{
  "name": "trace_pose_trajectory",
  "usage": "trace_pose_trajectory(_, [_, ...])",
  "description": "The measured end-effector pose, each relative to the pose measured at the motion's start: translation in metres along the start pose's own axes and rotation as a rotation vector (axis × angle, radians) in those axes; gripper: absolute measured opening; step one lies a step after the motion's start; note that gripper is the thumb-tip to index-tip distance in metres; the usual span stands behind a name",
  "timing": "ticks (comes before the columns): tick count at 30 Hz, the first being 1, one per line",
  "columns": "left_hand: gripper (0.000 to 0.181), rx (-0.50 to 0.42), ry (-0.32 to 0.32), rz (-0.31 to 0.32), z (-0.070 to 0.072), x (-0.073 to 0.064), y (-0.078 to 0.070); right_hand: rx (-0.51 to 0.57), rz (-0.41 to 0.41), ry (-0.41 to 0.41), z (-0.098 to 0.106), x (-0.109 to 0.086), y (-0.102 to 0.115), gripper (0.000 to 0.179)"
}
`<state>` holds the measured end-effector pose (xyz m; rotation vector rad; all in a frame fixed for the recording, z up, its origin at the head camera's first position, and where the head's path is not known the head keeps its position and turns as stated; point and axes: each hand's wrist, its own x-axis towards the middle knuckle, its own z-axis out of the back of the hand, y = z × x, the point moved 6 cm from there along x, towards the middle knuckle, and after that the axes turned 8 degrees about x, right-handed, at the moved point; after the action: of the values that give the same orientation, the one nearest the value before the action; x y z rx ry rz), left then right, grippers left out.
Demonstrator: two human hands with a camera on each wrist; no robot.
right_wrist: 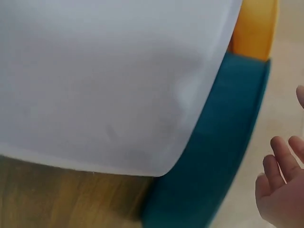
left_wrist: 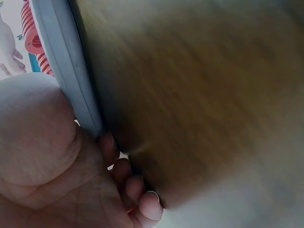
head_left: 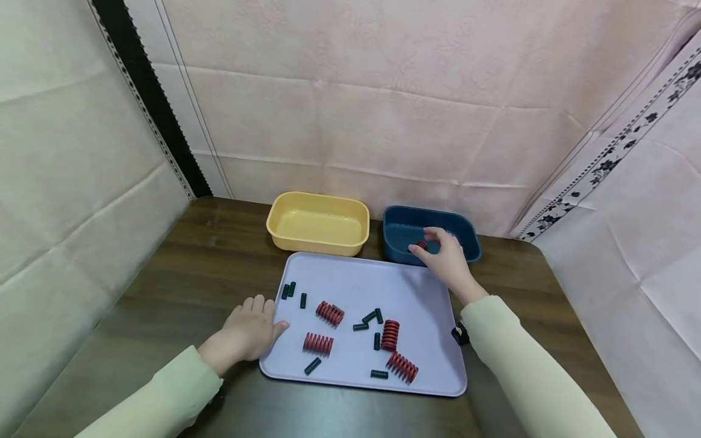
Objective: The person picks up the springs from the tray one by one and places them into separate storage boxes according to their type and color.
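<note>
My left hand point(head_left: 249, 328) grips the left edge of the white tray point(head_left: 427, 316), its thumb over the rim and its fingertips curled at the outer side in the left wrist view. Several large red springs point(head_left: 317, 344) and small dark green springs point(head_left: 313, 365) lie scattered on the tray. Over the blue bin point(head_left: 397, 234) is my right hand point(head_left: 446, 261), thumb and fingers spread apart. A red spring point(head_left: 421, 245) shows between them in the head view, partly hidden by the hand. The right wrist view shows the fingers point(right_wrist: 282, 161) apart, with no spring visible there.
A yellow bin point(head_left: 317, 225) stands left of the blue one, both behind the tray. Under everything is a brown wooden table point(head_left: 181, 292). Pale cloth point(head_left: 356, 109) hangs at the back and on both sides.
</note>
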<state>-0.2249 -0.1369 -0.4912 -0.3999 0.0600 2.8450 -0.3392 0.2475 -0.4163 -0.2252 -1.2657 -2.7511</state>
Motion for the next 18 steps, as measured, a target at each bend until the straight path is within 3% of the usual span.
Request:
trace_pose_trajectory(7, [0.053, 0.007, -0.009, 0.002, 0.001, 0.001, 0.001, 0.09, 0.099, 0.147, -0.013, -0.025, 0.026, 0.064])
trace_pose_trajectory(12, [0.053, -0.003, -0.01, -0.001, 0.0, 0.001, 0.001, 0.063, 0.156, 0.423, -0.036, -0.052, 0.036, 0.062])
trace_pose_trajectory(15, [0.053, -0.005, -0.008, -0.001, -0.001, 0.001, 0.0, 0.05, 0.129, 0.602, -0.048, -0.069, 0.034, 0.063])
trace_pose_trajectory(18, [0.053, -0.006, -0.006, -0.004, -0.001, 0.001, 0.0, 0.059, 0.083, 0.715, -0.056, -0.083, 0.029, 0.057])
